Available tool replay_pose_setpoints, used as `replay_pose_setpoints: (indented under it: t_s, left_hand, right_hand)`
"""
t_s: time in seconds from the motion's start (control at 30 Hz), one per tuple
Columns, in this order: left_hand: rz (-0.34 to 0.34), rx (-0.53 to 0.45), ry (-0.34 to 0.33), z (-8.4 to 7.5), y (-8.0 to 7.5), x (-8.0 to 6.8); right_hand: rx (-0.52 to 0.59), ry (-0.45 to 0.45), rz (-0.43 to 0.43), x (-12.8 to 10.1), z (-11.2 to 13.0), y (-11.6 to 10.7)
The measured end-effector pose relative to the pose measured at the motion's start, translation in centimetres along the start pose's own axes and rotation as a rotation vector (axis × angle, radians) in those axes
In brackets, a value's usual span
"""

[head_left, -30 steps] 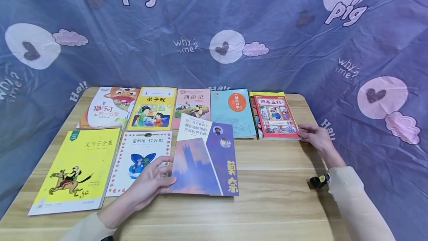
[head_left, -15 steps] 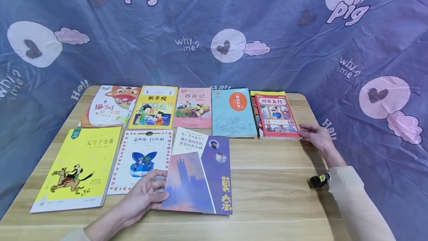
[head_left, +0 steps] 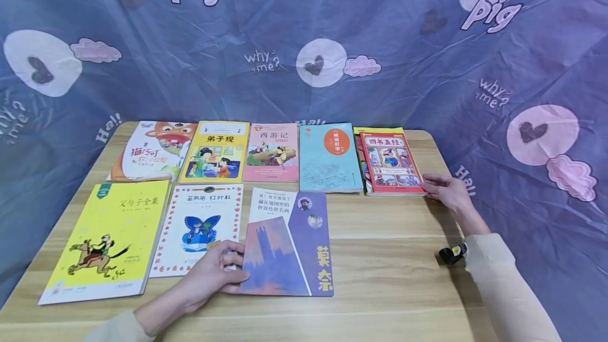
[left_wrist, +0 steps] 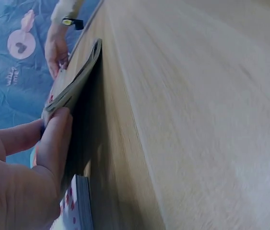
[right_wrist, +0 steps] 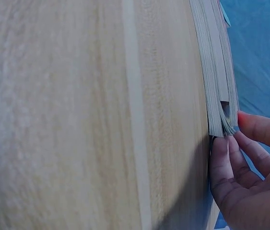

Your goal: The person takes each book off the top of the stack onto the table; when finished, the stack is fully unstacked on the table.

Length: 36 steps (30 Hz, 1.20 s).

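My left hand point(head_left: 214, 273) pinches the left edge of a purple picture book point(head_left: 290, 247) with a painted tower on its cover. The left wrist view shows this book point(left_wrist: 75, 88) tilted, with a gap under the part beyond the thumb. At the back right, my right hand point(head_left: 446, 194) holds the lower right corner of a red book point(head_left: 391, 165), which lies on a yellow-topped book point(head_left: 399, 130). From the right wrist, the curled fingers point(right_wrist: 257, 129) touch the ends of the stacked books point(right_wrist: 216, 72); some pages bend there.
Along the back lie a fox-picture book point(head_left: 157, 152), a yellow book point(head_left: 216, 152), a pink book point(head_left: 271, 152) and a teal book point(head_left: 328, 157). A larger yellow book point(head_left: 106, 241) and a white butterfly book point(head_left: 199, 226) lie front left on the wooden table point(head_left: 380, 278). Patterned cloth point(head_left: 266, 15) hangs behind.
My left hand has brought the purple book down toward the front edge, away from the pink and teal books, then slightly right. The right hand stays at the red book's corner.
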<state>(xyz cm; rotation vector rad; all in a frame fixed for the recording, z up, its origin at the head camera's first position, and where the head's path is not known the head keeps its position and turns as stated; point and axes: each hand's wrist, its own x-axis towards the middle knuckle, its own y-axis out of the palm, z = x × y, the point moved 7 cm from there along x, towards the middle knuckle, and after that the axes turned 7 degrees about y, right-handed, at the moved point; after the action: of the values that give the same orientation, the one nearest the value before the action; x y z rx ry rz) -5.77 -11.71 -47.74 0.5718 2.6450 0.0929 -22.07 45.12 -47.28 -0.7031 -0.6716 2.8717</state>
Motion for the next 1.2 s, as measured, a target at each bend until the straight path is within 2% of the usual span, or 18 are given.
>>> replay_pose_setpoints:
  t_s: [0.2, 0.3, 0.43, 0.57, 0.7, 0.9, 1.03, 1.1, 1.2]
  left_hand:
    - [0.007, 0.081, -0.017, 0.2, -0.2, 0.4]
    - [0.04, 0.134, -0.03, -0.1, -0.6, 0.4]
    - [0.059, 0.212, -0.046, -1.1, -1.2, 0.4]
    - [0.012, 0.271, -0.049, -2.7, -1.5, 1.2]
    - [-0.028, 0.298, -0.028, -4.6, -1.6, 3.4]
    - [-0.042, 0.324, 0.027, -6.5, -0.7, 8.3]
    - [-0.021, 0.423, 0.143, -8.1, 1.0, 11.8]
    - [0.006, 0.436, 0.19, -8.9, 2.2, 13.4]
    - [0.037, 0.381, 0.207, -9.8, 4.3, 15.7]
  right_hand:
    - [0.008, 0.004, -0.002, 0.0, 0.2, -0.1]
    - [0.009, -0.004, -0.006, -0.2, 0.4, 0.0]
    - [0.012, -0.002, -0.01, -0.2, 0.5, 0.1]
    - [0.002, -0.007, -0.013, -0.1, 0.5, 0.1]
    - [0.004, -0.01, -0.017, -0.2, 0.4, 0.1]
    - [0.026, -0.011, -0.011, -0.2, 0.3, 0.1]
    - [0.035, -0.01, -0.005, -0.1, 0.3, 0.0]
    - [0.034, -0.01, -0.002, -0.1, 0.3, 0.0]
    - [0.031, -0.01, -0.007, 0.0, 0.2, -0.1]
